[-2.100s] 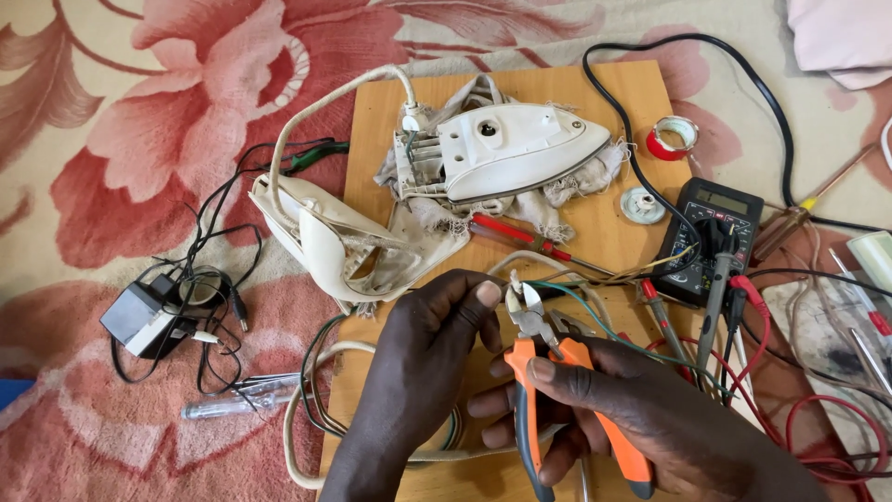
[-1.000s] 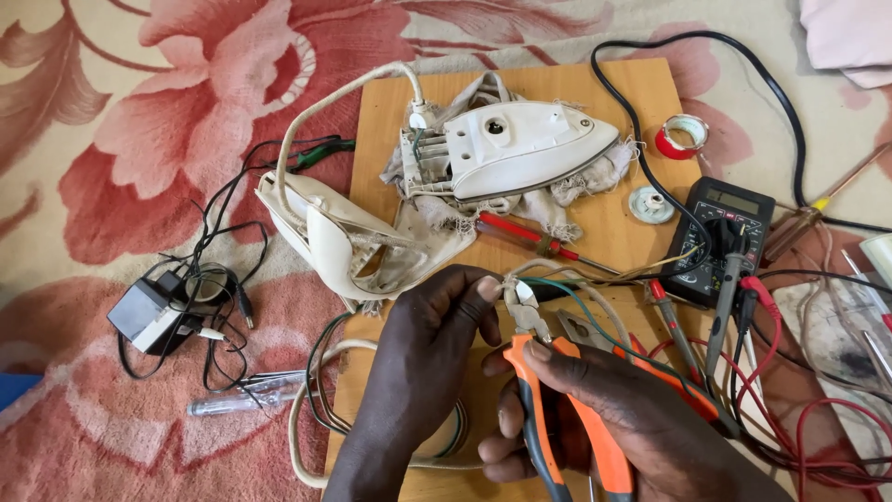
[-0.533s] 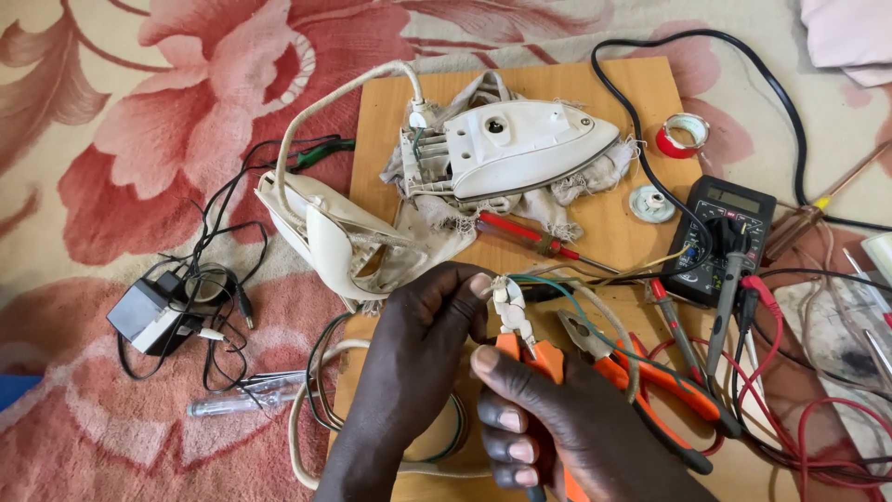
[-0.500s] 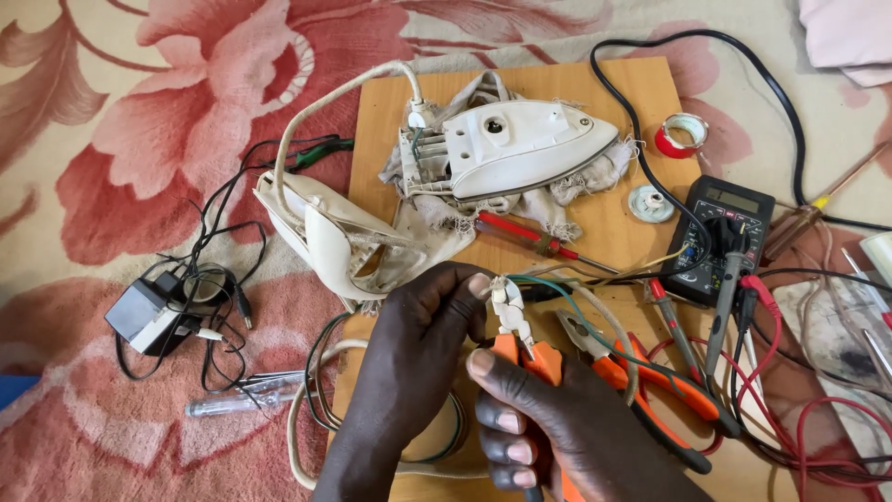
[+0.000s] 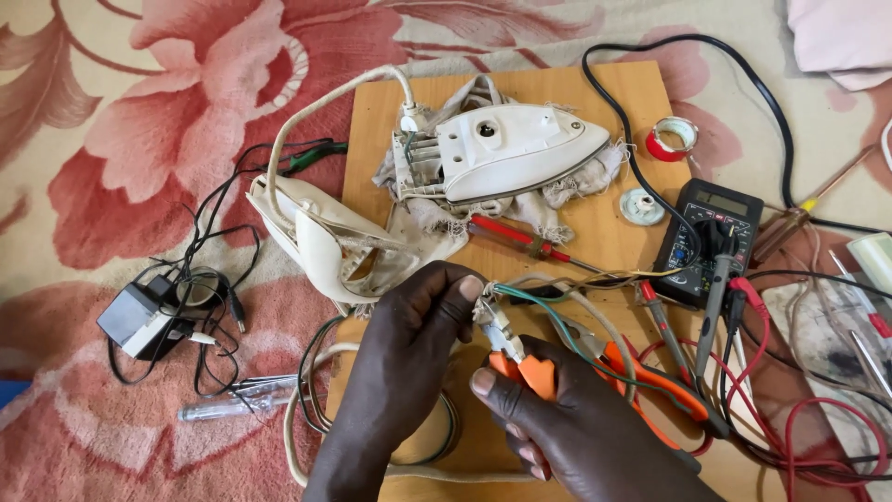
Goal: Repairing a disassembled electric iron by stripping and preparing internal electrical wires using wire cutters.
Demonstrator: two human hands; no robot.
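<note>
My left hand (image 5: pixel 409 344) pinches the end of a thin wire (image 5: pixel 534 296) near the front of a wooden board (image 5: pixel 613 232). My right hand (image 5: pixel 576 428) grips orange-handled cutters (image 5: pixel 520 358), whose jaws meet the wire end right at my left fingertips. A second pair of orange-handled pliers (image 5: pixel 650 381) lies on the board just right of my hands. Farther back, a white clothes iron body (image 5: pixel 520 149) rests upside down on a rag, with its detached handle shell (image 5: pixel 325 242) hanging over the board's left edge.
A red screwdriver (image 5: pixel 520 240) lies behind my hands. A black multimeter (image 5: pixel 711 237) with red and black probes sits at right, near red tape (image 5: pixel 671 138). A black adapter (image 5: pixel 139 321) and tangled cords lie left on the floral carpet. A white cord (image 5: pixel 307 409) loops by my left wrist.
My right hand has shifted left and turned the cutters upright, bringing their jaws onto the wire end held by my left fingers. The second pliers now lie uncovered on the board.
</note>
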